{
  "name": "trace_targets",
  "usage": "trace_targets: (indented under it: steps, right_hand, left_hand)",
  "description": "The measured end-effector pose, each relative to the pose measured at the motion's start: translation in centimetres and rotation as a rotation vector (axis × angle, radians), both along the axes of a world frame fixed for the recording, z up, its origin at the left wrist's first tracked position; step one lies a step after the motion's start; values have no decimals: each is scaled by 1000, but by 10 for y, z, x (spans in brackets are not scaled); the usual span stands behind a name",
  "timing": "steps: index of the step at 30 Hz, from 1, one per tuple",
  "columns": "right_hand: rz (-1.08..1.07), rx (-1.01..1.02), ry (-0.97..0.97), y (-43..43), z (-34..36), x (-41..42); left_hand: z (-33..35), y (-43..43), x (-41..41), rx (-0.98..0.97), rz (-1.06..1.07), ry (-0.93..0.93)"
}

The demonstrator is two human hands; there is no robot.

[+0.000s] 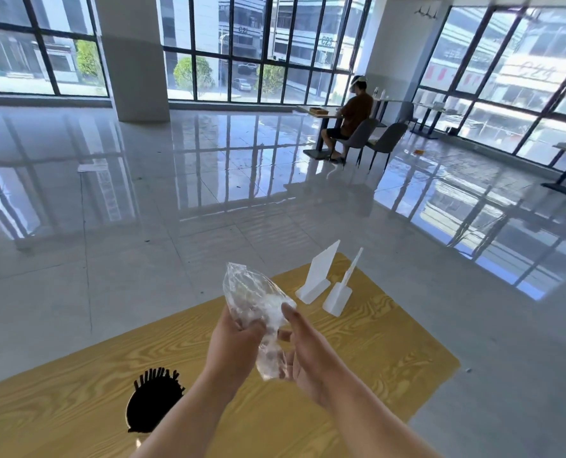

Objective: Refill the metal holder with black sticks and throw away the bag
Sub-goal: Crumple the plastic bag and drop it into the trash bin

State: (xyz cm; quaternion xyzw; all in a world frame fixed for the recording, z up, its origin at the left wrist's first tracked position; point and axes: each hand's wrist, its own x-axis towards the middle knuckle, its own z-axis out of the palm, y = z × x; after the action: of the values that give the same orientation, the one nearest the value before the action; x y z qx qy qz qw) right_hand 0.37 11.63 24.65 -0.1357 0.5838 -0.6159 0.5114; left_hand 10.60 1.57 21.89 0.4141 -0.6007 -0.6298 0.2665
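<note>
A crumpled clear plastic bag (253, 299) is held above the wooden table (374, 342), and it looks empty. My left hand (238, 342) grips its middle from the left. My right hand (304, 352) holds its lower part from the right, thumb pressed on the plastic. At the table's near left a dense bunch of black sticks (154, 401) stands up; the metal holder under them is hidden by the sticks.
Two white plastic sign stands (318, 279) (341, 292) sit at the table's far corner. Glossy tiled floor surrounds the table. A person sits at a distant table with grey chairs (387, 140). A pillar (133, 57) stands at the far left.
</note>
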Motion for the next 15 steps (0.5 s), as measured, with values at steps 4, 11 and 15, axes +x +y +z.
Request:
trace_targets:
  steps: [4,11,15]
  right_hand:
    - [-5,-43,32,17,-5,-9]
    - [-149,-31,185,51,-11,-42]
    - [-208,9,248,70,-17,-69]
  left_hand:
    - [-4,19,-18,-100,-100,-98]
    - [-14,38,-53,-295,-195,-179]
    - [-24,48,-76,-178,-73,-231]
